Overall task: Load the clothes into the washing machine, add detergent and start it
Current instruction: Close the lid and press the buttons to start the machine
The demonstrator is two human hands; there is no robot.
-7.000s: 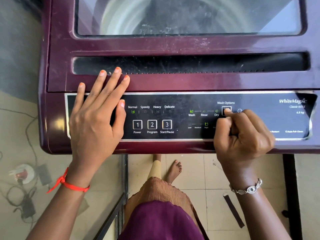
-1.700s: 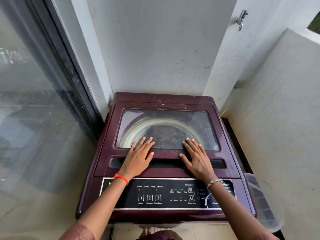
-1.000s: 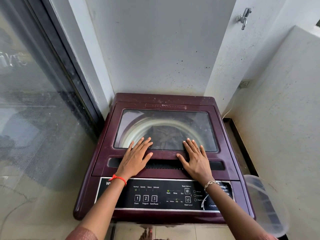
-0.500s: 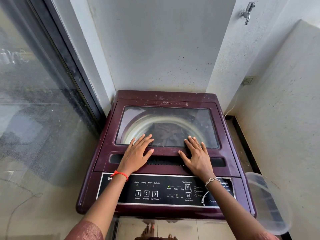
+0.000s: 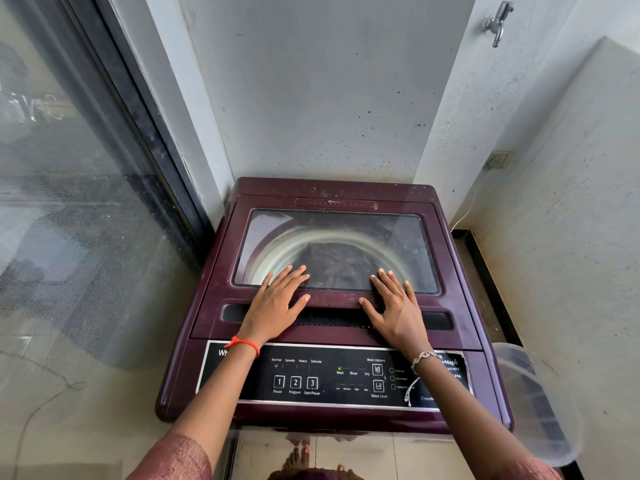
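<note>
A maroon top-load washing machine [image 5: 332, 194] stands in a corner with its glass lid [image 5: 408, 244] closed. Dark clothes [image 5: 336, 261] show through the glass inside the drum. My left hand [image 5: 275, 304] and my right hand [image 5: 398, 306] lie flat and spread on the lid's front edge, over the handle recess, holding nothing. The black control panel [image 5: 329, 377] runs along the front, with small green lights lit at Normal and Wash. No detergent container is in sight.
A sliding glass door [image 5: 69, 220] closes off the left side. White walls rise behind and to the right, with a tap [image 5: 497, 22] high up. A translucent plastic tub [image 5: 533, 403] sits by the machine's right front corner. My feet show on the tiled floor below.
Seven seconds ago my right finger pressed a Wash Options button and my left palm rested by the panel. Both hands have since lain flat on the lid; the view has shifted slightly.
</note>
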